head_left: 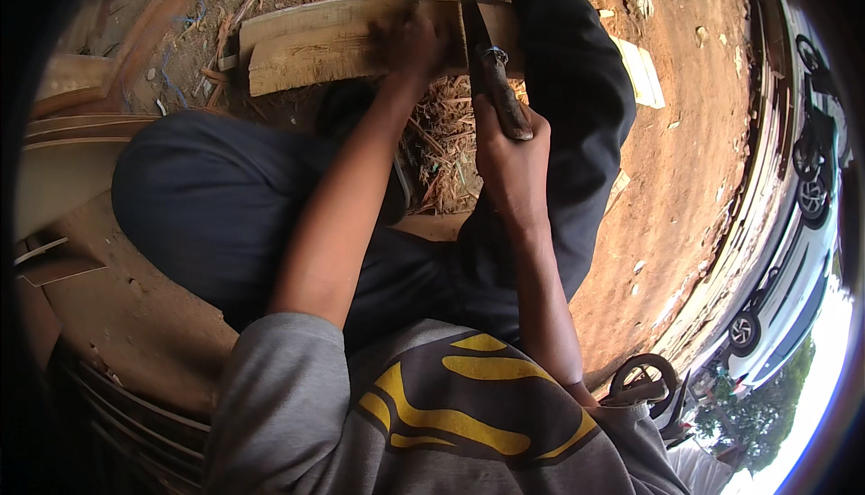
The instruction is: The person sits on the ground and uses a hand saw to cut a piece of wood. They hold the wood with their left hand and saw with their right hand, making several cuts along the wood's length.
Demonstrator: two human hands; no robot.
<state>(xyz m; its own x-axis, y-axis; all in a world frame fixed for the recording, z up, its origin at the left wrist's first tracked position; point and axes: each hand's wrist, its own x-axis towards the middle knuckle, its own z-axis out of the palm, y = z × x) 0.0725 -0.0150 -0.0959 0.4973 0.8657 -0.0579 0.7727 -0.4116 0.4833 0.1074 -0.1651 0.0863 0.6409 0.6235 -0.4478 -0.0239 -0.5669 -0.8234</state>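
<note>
A thick, light-brown wooden board (315, 52) lies crosswise at the top of the head view, in front of my legs. My left hand (416, 43) holds it down near its right part; the fingers are in shadow and partly blurred. In my closed right hand (515, 157) is the dark, worn handle of a handsaw (503, 90). The saw's dark blade points away from me across the board, just right of my left hand. A pale, narrow edge shows in the wood along the blade. The blade's far end is blurred and dark.
My bent legs in dark trousers (216, 198) flank the work. Wood shavings (446, 135) and splinters litter the ground below the board. Wood panels (72, 175) lean at the left. A pale offcut (640, 72) lies on bare earth at right; a white car (784, 315) and motorcycles stand beyond.
</note>
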